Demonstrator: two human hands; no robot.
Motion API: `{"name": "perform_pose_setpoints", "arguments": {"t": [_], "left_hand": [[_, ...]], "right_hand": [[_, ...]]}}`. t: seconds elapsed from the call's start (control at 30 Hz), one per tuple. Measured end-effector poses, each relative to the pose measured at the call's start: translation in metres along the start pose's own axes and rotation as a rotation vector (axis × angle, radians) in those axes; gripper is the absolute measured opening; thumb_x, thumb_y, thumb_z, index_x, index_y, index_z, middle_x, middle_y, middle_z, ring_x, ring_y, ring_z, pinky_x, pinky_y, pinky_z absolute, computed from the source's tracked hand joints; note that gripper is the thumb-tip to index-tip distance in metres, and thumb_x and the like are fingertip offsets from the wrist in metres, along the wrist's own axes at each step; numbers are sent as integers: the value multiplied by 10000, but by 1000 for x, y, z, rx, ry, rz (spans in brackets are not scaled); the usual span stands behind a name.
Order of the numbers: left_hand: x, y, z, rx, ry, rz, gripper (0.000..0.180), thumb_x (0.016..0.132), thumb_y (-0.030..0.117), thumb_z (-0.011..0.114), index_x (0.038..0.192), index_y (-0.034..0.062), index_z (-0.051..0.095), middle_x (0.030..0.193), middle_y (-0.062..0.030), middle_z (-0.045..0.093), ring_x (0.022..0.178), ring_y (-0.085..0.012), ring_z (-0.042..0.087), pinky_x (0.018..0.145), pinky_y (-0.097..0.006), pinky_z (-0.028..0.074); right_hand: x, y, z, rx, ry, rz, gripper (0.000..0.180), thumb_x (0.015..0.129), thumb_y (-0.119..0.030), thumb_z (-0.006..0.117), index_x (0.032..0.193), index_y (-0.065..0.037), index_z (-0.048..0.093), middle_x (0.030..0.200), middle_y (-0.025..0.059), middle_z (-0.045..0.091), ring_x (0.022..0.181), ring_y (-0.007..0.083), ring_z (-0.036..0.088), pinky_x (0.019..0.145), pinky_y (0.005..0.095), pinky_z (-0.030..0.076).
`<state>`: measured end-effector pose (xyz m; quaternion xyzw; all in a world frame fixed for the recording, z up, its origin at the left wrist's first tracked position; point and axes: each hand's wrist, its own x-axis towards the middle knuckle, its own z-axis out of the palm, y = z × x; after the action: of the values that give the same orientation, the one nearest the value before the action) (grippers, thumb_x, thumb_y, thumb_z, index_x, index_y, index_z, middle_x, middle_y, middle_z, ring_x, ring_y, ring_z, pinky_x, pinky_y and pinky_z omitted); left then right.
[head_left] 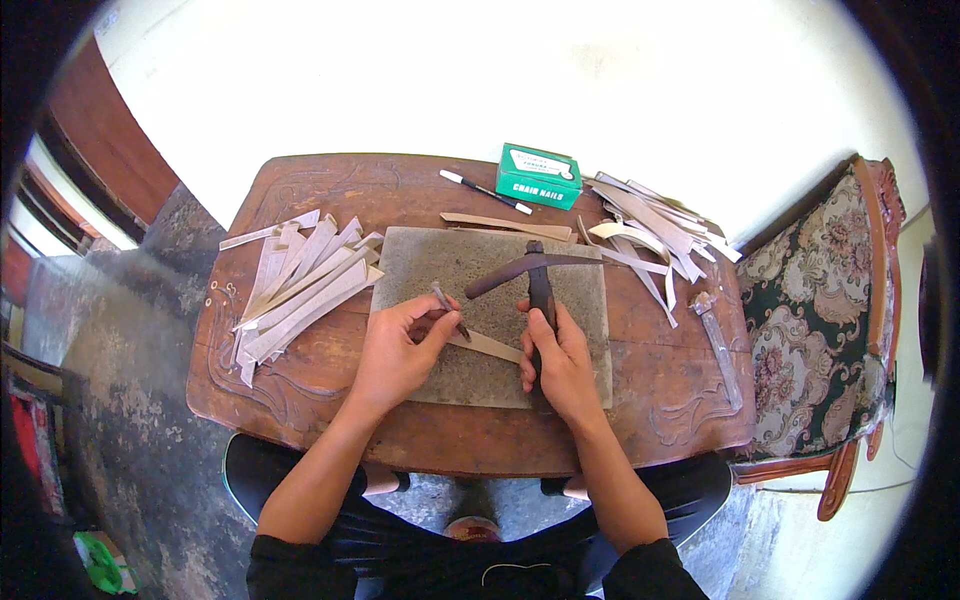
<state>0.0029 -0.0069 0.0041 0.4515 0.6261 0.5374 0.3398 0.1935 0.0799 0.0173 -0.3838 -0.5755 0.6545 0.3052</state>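
Note:
A grey stone slab (pixel 425 258) lies on the carved wooden table, with a narrow pale strip (pixel 487 346) across it. My left hand (pixel 392 355) rests near the strip's left end, its thumb and fingers pinching a short metal punch (pixel 440 294). The punch leans, and its lower end is by the strip; I cannot tell whether they touch. In my right hand (pixel 563 365) is a hammer (pixel 535 262), gripped by its dark handle. Its long curved head hangs above the slab, apart from the punch.
Pale strips are heaped at the left (pixel 310 285) and in another pile at the right (pixel 650 220). Behind the slab stand a green box (pixel 540 182), a marker pen (pixel 485 191) and a longer strip (pixel 507 224). A flat metal-looking tool (pixel 719 350) lies near the upholstered chair (pixel 815 330).

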Motion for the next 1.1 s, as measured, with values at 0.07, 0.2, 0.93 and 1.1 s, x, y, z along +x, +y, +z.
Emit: {"name": "perform_pose_setpoints", "arguments": {"t": [0.07,0.2,0.93,1.1], "left_hand": [[-1,6,1,96,16,58,114,960,61,682,1019,-35,699,911,-70,742,862,-100,689,790,-268,547],[-2,7,6,254,57,287,157,908,34,712,1050,-32,698,901,-159,737,764,-227,732,687,-320,564],[-10,10,17,420,63,447,213,888,39,721,1091,-17,691,938,-164,695,831,-339,701,720,-403,551],[-11,11,17,406,66,433,209,881,36,726,1079,-20,691,951,-165,699,841,-343,703,728,-407,553]], "right_hand": [[0,1,-1,9,-4,-2,334,1087,-298,485,1216,2,553,701,-7,483,493,82,471,440,261,400],[0,3,-1,7,-7,-5,330,1086,-298,486,1219,-4,556,702,-8,484,496,82,470,442,259,399],[-45,-103,-23,-716,2,-280,322,1028,-225,598,1235,20,566,750,196,600,672,346,624,631,418,463],[-48,-111,-19,-817,-87,-381,329,1014,-221,614,1240,12,557,816,248,633,789,460,656,675,479,480]]}}
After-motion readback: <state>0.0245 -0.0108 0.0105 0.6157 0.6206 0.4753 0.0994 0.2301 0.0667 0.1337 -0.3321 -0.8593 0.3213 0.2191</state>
